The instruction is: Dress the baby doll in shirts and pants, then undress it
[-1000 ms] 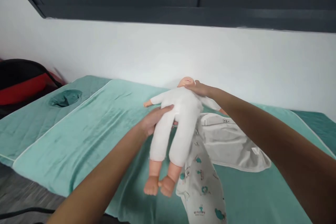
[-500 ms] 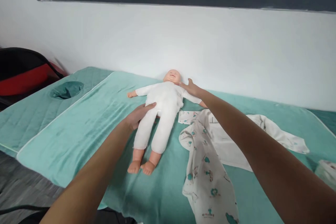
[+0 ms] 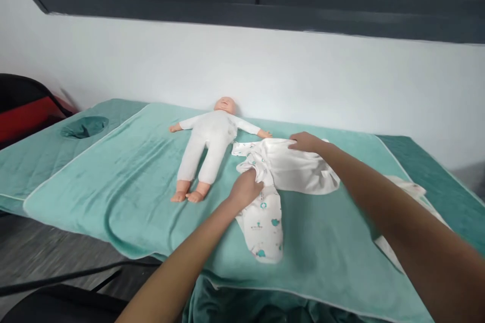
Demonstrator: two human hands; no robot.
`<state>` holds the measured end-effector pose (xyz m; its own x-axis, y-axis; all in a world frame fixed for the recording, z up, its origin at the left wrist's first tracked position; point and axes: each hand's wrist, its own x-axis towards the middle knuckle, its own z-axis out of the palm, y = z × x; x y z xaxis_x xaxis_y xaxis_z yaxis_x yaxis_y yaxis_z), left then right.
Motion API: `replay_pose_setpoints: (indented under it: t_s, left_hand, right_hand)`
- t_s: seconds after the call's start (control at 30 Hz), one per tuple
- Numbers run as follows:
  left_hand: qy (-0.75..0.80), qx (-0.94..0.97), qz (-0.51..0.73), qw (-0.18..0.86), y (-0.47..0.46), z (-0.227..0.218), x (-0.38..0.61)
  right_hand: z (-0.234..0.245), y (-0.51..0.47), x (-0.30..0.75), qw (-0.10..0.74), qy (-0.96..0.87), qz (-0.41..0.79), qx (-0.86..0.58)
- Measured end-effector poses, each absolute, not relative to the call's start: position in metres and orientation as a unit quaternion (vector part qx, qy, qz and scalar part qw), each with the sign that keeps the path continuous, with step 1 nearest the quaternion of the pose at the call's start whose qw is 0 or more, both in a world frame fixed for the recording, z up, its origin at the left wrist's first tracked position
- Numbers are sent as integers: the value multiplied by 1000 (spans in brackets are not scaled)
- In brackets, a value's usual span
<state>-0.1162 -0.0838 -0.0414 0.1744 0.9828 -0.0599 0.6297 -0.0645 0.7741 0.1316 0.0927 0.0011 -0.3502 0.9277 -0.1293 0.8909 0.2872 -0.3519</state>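
Note:
A baby doll (image 3: 212, 133) with a white cloth body lies on its back, arms spread, on the left of the bed's middle. Right of it is a white baby garment (image 3: 265, 222) with small green prints, partly folded over so that its plain inside shows. My left hand (image 3: 246, 187) is closed on the garment's front part, near its opening. Farther back, my right hand (image 3: 306, 142) grips the upper edge of the plain white part, its fingers partly hidden by the hand itself. Neither hand touches the doll.
A green cover (image 3: 113, 176) lies over the massage bed, which has a face hole (image 3: 85, 127) at the left. Another printed white cloth (image 3: 409, 186) is partly behind my right forearm. A white wall (image 3: 242, 65) and dark window frame (image 3: 151, 2) stand behind; a red-and-black chair (image 3: 30, 111) is far left.
Both hands have left the doll and moved right to the garment, which they now hold. The garment has changed shape. My view has tilted up and shifted right.

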Motion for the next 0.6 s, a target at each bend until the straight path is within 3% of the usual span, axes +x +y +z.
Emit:
replay_pose_setpoints:
  t_s: [0.1,0.17,0.33,0.43,0.53,0.6]
  left_hand:
    - [469,808,267,234,-100,-19,-101]
    - [426,841,294,159,-116,2,-92]
    - [439,776,453,-17,-150,47,-66]
    - [408,757,510,3,-165,68,-55]
    - [370,833,407,62,-181,87,-49]
    - [402,827,392,26,-194,98,-47]
  right_hand:
    - [35,42,131,127,-820,171,-532]
    - [62,2,128,191,-845,223,-447]
    - [129,-99,128,215,-840,343,-361]
    - [161,-147,140,233,-846,333,-346]
    - [181,-185,157,210,-857,314,-350]
    - [190,-205,168,189,-865,268,-381]
